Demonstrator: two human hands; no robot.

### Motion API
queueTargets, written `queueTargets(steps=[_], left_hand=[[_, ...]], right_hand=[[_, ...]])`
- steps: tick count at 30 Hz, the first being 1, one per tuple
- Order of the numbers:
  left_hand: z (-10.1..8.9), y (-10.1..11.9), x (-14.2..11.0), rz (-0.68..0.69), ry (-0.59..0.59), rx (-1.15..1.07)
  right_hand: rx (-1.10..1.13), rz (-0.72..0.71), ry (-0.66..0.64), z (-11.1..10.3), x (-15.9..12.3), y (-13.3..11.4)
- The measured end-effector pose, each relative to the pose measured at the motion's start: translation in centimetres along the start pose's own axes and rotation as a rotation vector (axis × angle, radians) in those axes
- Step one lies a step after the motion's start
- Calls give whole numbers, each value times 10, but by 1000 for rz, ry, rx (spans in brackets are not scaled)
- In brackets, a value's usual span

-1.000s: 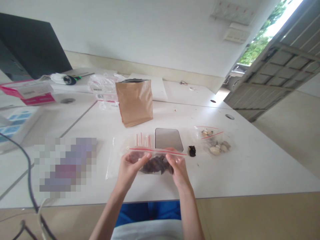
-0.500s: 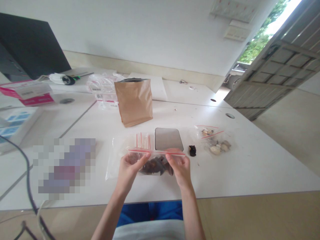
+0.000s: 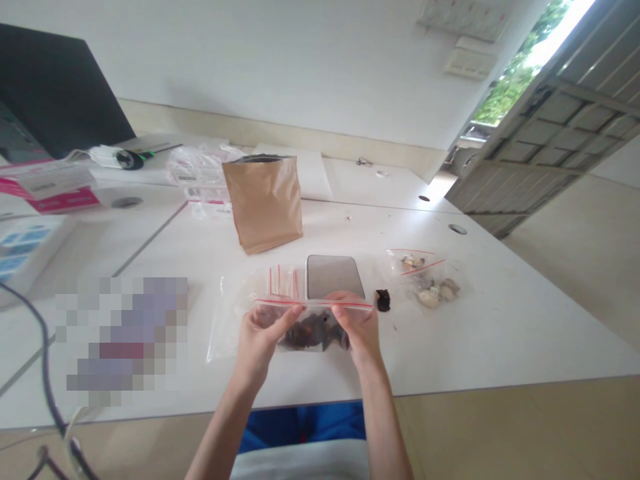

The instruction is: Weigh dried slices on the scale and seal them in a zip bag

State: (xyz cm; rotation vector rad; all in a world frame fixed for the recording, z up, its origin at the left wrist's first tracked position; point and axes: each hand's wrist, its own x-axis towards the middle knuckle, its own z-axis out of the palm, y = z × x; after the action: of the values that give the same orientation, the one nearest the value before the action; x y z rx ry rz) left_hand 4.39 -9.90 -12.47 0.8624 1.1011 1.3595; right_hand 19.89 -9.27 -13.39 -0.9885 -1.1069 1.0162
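Both hands pinch the red-striped top edge of a clear zip bag (image 3: 305, 333) with dark, dried pieces inside. My left hand (image 3: 263, 330) is closed on the left part of the strip, thumb on the near side. On the right part, my right hand (image 3: 359, 327) grips the same way, its fingers behind the plastic. Just beyond the bag lies a flat scale with a grey metal plate (image 3: 333, 275). A black dried piece (image 3: 383, 300) rests to the right of the scale. Several empty zip bags (image 3: 283, 281) lie behind my left hand.
A brown paper pouch (image 3: 265, 207) stands open at the back. Two zip bags with pale pieces (image 3: 430, 293) lie on the right. Pink-and-white boxes (image 3: 60, 190), a dark monitor (image 3: 60, 93) and a black cable (image 3: 45, 360) are on the left. The table's front edge runs close before me.
My thumbs have moved slightly inward along the strip, the left a little to the right. The whole view has shifted a little; both hands keep hold of the zip bag.
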Motion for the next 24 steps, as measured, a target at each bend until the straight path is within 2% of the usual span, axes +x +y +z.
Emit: queueTargets(steps=[3,5,11,15,19,21,24], left_hand=[[0,-1,1,-7,-32,1],[0,-1,2,-24,-32,5],[-2,-5,6,-95,-66,-7],[-1,-7,6,-110,-63,-8],[4,-6,4,-84,-40,37],[5,-5,4,-32,-29,69],[3,-6,5,71,-29,132]], right_hand=[[68,56,-80,0,0,-1],[28,74,-117,0,-1,-1],[-97,59,-8,4,0,6],[-115,20,-9,6,1,3],[-122,49,-13,4,0,-1],[-112,82,-75,1,0,-1],[-80,137,-236,0,-1,0]])
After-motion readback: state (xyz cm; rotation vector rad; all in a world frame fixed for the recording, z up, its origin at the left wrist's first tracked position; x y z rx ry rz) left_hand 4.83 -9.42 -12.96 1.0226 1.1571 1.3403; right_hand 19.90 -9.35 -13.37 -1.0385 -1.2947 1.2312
